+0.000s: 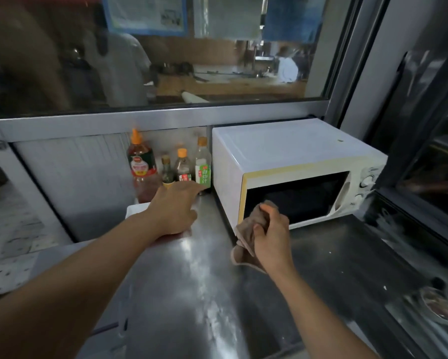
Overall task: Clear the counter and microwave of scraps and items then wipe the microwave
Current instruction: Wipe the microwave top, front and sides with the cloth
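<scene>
Right hand (270, 237) gripping crumpled brown cloth (248, 229), boxy white microwave (290, 161), steel counter (192, 294)

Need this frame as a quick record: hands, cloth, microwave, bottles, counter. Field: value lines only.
left hand: reaching toward the bottles, fingers at their bases; grip on any not clear
right hand: grips cloth at the microwave's lower left front corner
cloth: brown, bunched, hanging below the hand
microwave: white, door closed, top bare
bottles: four, upright, left of the microwave against the back wall
counter: steel, shiny, faint smears
white item: under left wrist, mostly hidden
</scene>
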Tool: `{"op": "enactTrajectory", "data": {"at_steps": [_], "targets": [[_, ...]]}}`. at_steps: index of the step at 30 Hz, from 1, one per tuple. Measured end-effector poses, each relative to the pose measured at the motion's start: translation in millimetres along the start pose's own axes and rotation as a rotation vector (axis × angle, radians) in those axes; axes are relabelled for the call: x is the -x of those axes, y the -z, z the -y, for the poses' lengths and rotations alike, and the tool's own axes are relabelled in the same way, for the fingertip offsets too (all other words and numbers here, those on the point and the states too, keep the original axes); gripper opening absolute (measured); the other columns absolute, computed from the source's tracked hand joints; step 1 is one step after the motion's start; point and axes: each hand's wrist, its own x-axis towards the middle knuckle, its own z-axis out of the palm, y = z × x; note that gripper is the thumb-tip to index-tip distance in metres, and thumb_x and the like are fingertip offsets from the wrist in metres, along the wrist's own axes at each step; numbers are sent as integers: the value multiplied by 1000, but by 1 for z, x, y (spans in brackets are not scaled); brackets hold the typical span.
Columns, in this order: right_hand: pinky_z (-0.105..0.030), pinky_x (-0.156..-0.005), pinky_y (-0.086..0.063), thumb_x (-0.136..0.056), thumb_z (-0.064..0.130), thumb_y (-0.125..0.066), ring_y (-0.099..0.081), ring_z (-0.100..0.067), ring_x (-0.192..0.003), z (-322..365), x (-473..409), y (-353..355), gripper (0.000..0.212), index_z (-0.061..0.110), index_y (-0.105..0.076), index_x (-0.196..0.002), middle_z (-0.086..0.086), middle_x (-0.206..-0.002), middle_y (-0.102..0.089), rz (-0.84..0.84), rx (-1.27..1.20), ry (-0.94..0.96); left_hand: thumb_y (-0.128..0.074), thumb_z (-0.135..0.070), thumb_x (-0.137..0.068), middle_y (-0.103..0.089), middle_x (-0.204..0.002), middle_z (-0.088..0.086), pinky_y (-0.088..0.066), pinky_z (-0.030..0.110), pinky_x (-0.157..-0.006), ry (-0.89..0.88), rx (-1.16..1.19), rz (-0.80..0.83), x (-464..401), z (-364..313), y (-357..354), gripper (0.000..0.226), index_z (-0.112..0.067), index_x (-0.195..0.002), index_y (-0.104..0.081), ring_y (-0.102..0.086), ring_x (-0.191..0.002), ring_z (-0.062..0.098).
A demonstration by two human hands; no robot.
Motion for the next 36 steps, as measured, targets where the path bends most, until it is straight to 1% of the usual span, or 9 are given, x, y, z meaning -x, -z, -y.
{"op": "enactTrajectory", "data": {"at_steps": [7, 14, 17, 19, 22, 25, 27, 31, 36], "targets": [[-11, -91, -31, -92, -1, -48, -43, -5, -104, 35, 4, -3, 43, 18, -51, -130, -5, -133, -38, -64, 28, 57, -57, -22, -85, -41, -146, 0, -34, 37, -105, -7, -18, -18, 19, 32, 12, 64, -24, -144, -32, -37, -132, 21], [-16, -89, -34, -86, -7, -42, -47, -8, -106, 67, -4, -34, 53, 21, -44, -131, -3, -130, -47, -242, 39, 43, -57, -19, -86, -40, -147, 0, -34, 31, -105, -162, 11, -59, 2, 86, 24, 64, -22, -145, -32, -37, -134, 21], [-2, -68, -39, -86, -8, -38, -56, 2, -82, 86, -1, -50, 49, 22, -38, -125, 5, -101, -57, -329, 26, -15, -55, -19, -87, -39, -146, 0, -34, 33, -105, -253, 18, -18, -9, 119, 28, 64, -24, -146, -29, -36, -134, 21], [-8, -53, -41, -89, -8, -37, -56, 0, -69, 101, 3, -61, 43, 22, -35, -120, 9, -82, -56, -380, 43, -47, -53, -20, -88, -35, -149, 0, -31, 36, -108, -328, 2, 35, -16, 141, 33, 64, -23, -147, -27, -31, -138, 21], [-21, -46, -43, -88, -8, -33, -58, -6, -63, 118, 14, -77, 40, 22, -35, -114, 7, -70, -60, -460, 36, -76, -52, -23, -89, -31, -152, -1, -30, 38, -110, -430, -27, 79, -31, 168, 42, 64, -23, -147, -25, -27, -140, 20], [-27, -64, -52, -88, -7, -35, -61, -11, -70, 124, 23, -91, 37, 19, -40, -113, 1, -80, -63, -554, 61, -144, -52, -24, -90, -33, -151, 0, -31, 39, -109, -494, -4, 81, -45, 182, 48, 61, -23, -146, -28, -29, -138, 21], [-30, -80, -50, -87, -3, -45, -57, -18, -89, 121, 24, -95, 37, 14, -44, -120, -8, -106, -60, -634, 180, -158, -52, -22, -89, -35, -149, 0, -31, 34, -108, -536, 33, 85, -51, 183, 46, 59, -23, -145, -30, -32, -136, 21], [2, -68, -36, -87, -10, -41, -50, -6, -88, 122, 16, -97, 40, 3, -44, -126, -10, -130, -38, -645, 289, -155, -49, -21, -90, -31, -151, -4, -26, 33, -108, -606, 60, 137, -64, 179, 36, 61, -24, -146, -25, -28, -138, 18], [-17, -87, -32, -87, -2, -51, -47, -27, -113, 108, -17, -101, 42, 9, -49, -127, -13, -127, -47, -696, 358, -72, -50, -23, -91, -30, -151, -3, -25, 33, -110, -644, 63, 135, -94, 168, 31, 61, -23, -147, -25, -27, -139, 17]]}}
